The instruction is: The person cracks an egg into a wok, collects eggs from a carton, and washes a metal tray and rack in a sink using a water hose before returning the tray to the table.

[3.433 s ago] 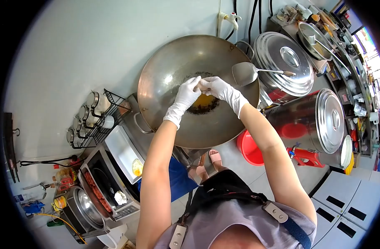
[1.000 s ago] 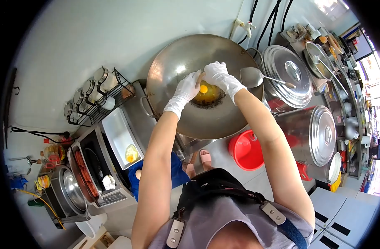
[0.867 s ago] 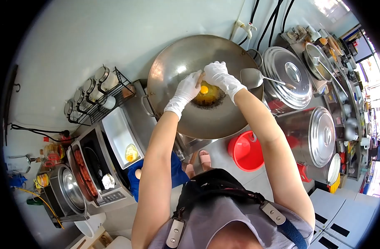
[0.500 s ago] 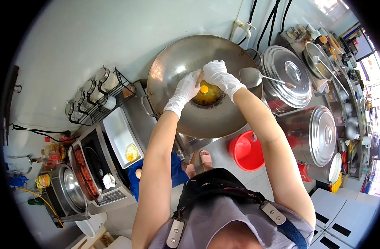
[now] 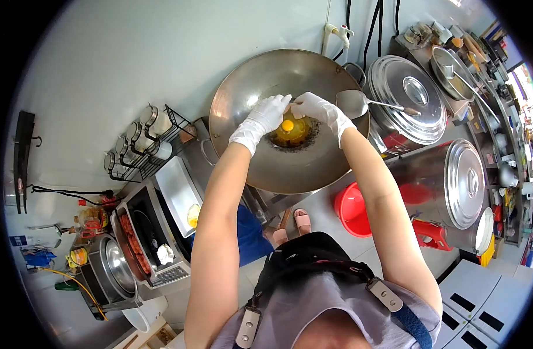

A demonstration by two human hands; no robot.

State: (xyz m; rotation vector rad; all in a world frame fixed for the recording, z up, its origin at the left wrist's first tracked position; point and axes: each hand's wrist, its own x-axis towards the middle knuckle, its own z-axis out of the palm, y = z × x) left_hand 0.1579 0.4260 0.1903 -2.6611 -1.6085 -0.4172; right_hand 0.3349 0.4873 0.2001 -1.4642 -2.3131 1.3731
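Note:
Both my hands wear white gloves and hang over a large wok [image 5: 304, 174]. My left hand [image 5: 268, 113] is closed on an eggshell [image 5: 291, 107], of which only a small brownish part shows between the hands. From the other side, my right hand [image 5: 317, 108] grips the shell too; its fingertips are close to the left ones. Below them a raw egg [image 5: 287, 125], yolk whole, lies in the oil at the wok's bottom. A wok spatula [image 5: 352, 103] rests across the wok's right rim, its handle pointing right.
At left are a white tray [image 5: 174, 181] with a fried egg [image 5: 193, 215], and a wire rack of jars [image 5: 139, 152]. Lidded steel pots [image 5: 414, 90] stand at right, with a red bucket [image 5: 352, 218] on the floor. A tap [image 5: 339, 32] is on the wall behind.
My hands have moved slightly apart, the left one turning and the right one shifting right. More of the raw egg shows beneath them. The view has shifted a little.

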